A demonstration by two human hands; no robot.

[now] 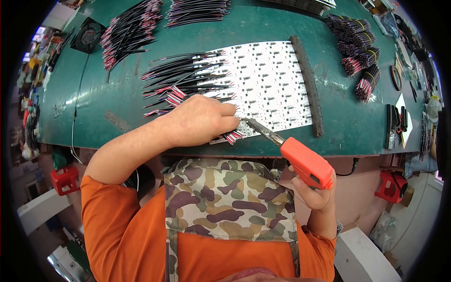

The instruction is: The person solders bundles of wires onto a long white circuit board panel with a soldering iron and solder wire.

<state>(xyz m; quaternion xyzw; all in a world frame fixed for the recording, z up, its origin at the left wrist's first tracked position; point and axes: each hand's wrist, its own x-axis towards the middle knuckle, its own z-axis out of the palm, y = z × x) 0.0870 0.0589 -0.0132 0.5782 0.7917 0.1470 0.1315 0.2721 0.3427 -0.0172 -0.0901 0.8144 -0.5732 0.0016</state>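
My right hand (314, 191) is wrapped round the red handle of a soldering gun (307, 162). Its dark metal barrel points left, and the tip ends right by the fingers of my left hand (204, 120). That left hand lies over the near left part of a white circuit board panel (268, 84), its fingers closed on a bunch of wires (232, 137) with red, white and black ends. More of the wires stick out behind the hand. Exactly what the fingertips pinch is hidden. Rows of black wires (181, 70) lie across the panel's left edge, above my left hand.
A dark bar (307, 87) lies along the panel's right edge. Wire piles (131, 30) and a small black fan (88, 35) are at the far left of the green table (188, 40). Tied wire bundles (357, 42), a tape roll (396, 77) and a black tool (392, 126) sit right.
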